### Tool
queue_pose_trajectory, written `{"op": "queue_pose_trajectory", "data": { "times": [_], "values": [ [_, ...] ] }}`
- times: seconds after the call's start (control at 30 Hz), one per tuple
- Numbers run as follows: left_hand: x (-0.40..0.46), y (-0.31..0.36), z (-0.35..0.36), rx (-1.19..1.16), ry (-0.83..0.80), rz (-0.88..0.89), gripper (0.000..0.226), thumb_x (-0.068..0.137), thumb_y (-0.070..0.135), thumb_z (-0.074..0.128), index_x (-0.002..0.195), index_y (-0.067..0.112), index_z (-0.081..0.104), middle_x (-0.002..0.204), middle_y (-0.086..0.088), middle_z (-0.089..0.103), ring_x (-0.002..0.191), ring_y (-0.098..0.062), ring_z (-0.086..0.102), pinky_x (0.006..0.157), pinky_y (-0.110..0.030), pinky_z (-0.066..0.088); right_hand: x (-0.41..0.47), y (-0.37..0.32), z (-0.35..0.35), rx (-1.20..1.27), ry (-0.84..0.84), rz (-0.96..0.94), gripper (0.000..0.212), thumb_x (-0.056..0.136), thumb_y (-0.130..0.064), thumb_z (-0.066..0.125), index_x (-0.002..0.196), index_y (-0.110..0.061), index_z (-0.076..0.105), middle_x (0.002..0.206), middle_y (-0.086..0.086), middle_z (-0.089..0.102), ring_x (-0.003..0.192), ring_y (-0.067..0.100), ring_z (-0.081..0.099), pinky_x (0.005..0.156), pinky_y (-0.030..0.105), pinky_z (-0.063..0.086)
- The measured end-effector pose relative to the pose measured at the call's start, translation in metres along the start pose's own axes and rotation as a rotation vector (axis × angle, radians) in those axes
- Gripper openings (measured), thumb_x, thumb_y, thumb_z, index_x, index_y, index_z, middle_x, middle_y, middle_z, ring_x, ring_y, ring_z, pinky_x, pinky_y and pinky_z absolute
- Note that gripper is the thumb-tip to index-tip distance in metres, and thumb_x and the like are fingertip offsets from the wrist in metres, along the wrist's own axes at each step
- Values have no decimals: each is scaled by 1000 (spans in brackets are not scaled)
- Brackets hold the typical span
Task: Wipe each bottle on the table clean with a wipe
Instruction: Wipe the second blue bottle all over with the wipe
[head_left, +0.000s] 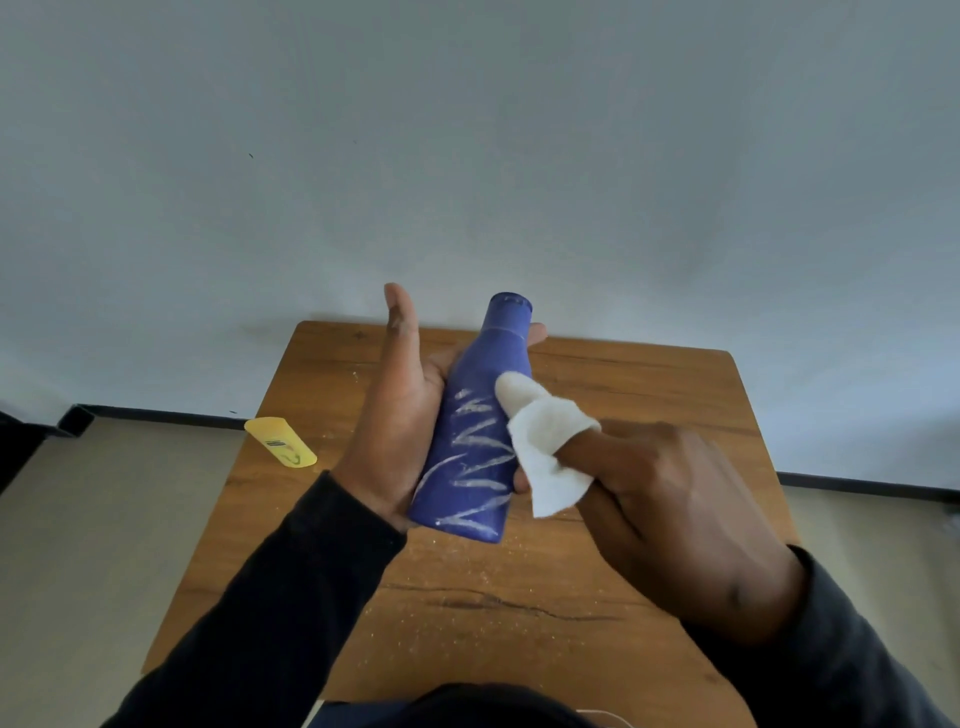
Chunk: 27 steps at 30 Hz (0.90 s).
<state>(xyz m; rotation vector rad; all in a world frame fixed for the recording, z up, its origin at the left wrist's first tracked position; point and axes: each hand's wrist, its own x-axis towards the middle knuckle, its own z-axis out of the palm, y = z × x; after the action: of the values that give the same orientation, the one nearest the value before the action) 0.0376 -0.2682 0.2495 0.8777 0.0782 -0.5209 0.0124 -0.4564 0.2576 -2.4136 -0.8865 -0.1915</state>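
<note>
Both hands hold the blue bottle (475, 431) lengthwise, cap pointing away.

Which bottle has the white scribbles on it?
The blue bottle held in the left hand; the yellow bottle at the table's left edge shows none.

A wooden bench (623, 395) fills the lower centre of the frame, its top dusted with pale specks and crossed by dark cracks. Behind it, a pale grey wall (467, 156) fills the upper half, meeting a beige floor (93, 519) along a dark skirting strip (171, 414).
</note>
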Motion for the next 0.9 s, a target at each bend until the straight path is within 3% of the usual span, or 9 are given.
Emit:
{"op": "queue_pose_trajectory", "data": {
  "times": [0.1, 0.2, 0.27, 0.33, 0.43, 0.57, 0.63, 0.77, 0.9],
  "values": [
    [0, -2, 7, -44, 22, 5, 108, 78, 91, 17, 132, 11, 65, 80, -18, 51, 66, -26, 58, 62, -34, 55, 3, -10, 1, -20, -19, -38, 26, 89, -25, 45, 104, -27, 68, 77, -7, 68, 58, 21, 60, 42, 29, 40],
    [1, -1, 7, -4, 25, -11, 110, 77, 91, 13, 135, 11, 62, 80, -17, 58, 63, -28, 62, 56, -34, 55, 10, 0, -2, -63, 58, 16, 10, 87, -27, 43, 91, -31, 51, 66, -9, 56, 48, 23, 50, 39, 31, 36],
    [1, 2, 5, 5, 27, 5, 111, 76, 92, 13, 138, 12, 59, 83, -17, 61, 67, -31, 61, 63, -38, 54, 8, 2, -3, -87, 56, 38, 11, 87, -26, 43, 95, -32, 49, 66, -9, 57, 47, 22, 50, 38, 36, 41],
    [0, 3, 4, -5, 47, 48, 111, 75, 93, 15, 138, 12, 59, 82, -17, 60, 69, -28, 60, 67, -38, 53, 2, -5, -3, -74, 17, 27, 24, 87, -25, 44, 103, -31, 61, 70, -8, 64, 50, 22, 54, 40, 34, 43],
    [1, 2, 5, 6, 85, 86, 113, 75, 93, 15, 138, 9, 57, 84, -20, 57, 62, -28, 57, 58, -34, 53, 1, -15, 1, -21, -36, 13, 34, 89, -27, 43, 111, -26, 68, 81, -6, 70, 60, 22, 62, 43, 31, 43],
    [2, -1, 5, 22, 58, 66, 115, 73, 93, 14, 138, 6, 53, 80, -16, 59, 63, -29, 61, 57, -36, 54, 15, -3, 2, -63, 33, 62, 27, 87, -31, 37, 90, -26, 64, 64, -10, 55, 49, 22, 50, 41, 30, 34],
    [1, -1, 3, 29, 62, 72, 116, 70, 92, 18, 139, 5, 51, 78, -15, 60, 63, -29, 61, 57, -35, 55, 15, -2, 1, -74, 39, 66, 26, 87, -31, 38, 91, -27, 63, 64, -8, 55, 47, 22, 48, 40, 30, 32],
    [3, -5, -2, 65, 134, 111, 111, 71, 95, 19, 132, 11, 57, 88, -17, 57, 66, -29, 54, 70, -43, 49, 5, -15, 11, -4, -90, -12, 29, 92, -29, 43, 108, -27, 67, 77, -5, 68, 60, 21, 62, 44, 31, 43],
    [2, -9, 3, 61, 80, 97, 101, 71, 94, 18, 114, 13, 60, 81, -17, 58, 64, -29, 56, 60, -36, 49, 16, -9, 10, -68, 2, 50, 8, 85, -28, 43, 87, -28, 51, 64, -8, 52, 50, 24, 49, 41, 30, 33]
  ]
}}
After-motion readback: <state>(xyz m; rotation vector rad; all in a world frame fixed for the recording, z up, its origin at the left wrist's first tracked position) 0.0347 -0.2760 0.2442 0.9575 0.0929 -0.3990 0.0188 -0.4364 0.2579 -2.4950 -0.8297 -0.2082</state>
